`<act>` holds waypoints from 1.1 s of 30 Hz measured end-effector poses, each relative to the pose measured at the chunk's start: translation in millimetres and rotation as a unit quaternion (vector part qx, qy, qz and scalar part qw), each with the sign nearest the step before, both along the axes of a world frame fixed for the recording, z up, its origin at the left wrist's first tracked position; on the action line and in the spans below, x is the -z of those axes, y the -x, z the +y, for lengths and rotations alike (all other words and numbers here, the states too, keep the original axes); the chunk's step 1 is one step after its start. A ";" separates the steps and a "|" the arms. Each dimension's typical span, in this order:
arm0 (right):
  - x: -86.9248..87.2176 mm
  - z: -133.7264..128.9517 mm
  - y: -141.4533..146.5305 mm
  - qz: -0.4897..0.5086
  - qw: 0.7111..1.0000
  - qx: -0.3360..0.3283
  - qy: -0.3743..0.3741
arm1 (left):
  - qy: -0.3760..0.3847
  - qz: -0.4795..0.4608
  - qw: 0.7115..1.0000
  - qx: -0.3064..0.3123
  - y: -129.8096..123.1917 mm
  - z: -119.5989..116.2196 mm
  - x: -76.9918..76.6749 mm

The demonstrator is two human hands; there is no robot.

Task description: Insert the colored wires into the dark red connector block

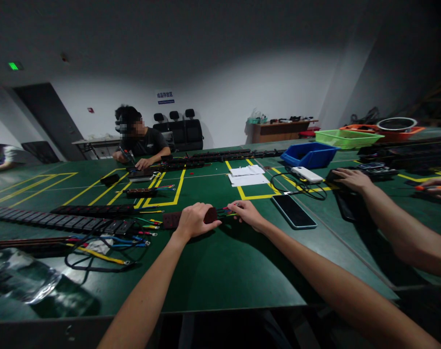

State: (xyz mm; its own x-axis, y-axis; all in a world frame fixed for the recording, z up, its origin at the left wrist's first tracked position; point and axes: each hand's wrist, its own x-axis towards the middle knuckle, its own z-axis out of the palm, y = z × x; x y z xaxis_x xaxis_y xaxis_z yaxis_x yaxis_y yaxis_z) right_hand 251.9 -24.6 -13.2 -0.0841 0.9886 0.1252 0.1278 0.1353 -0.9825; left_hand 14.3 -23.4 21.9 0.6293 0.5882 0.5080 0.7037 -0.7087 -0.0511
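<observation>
Forearms [143,291] nearest; left hand [195,220] wrapped round dark red block [171,221], likely stiff, best held mid-body; right hand [247,214] pinching wires [226,210], probably bendy.

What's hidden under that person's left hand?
A dark reddish strip shows on both sides of the left hand. Coloured wires run from its near-thumb end to the right hand. The strip's middle is covered by the grip and cannot be seen.
</observation>
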 end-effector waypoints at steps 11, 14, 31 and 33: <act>-3.6 -1.1 0.0 0.032 0.999 -0.001 0.027 | -0.003 -0.004 1.000 0.000 0.0 -0.3 -0.2; -8.5 -3.1 -2.0 0.087 0.994 -0.022 0.066 | -0.016 -0.014 1.000 0.003 -0.2 -0.5 -0.7; -3.9 -9.0 1.7 -0.182 0.968 0.063 -0.164 | 0.008 0.019 1.000 -0.004 0.1 0.8 -2.2; -3.7 -9.2 0.9 -0.223 0.952 0.072 -0.195 | 0.015 0.024 1.000 -0.006 0.1 1.2 -1.9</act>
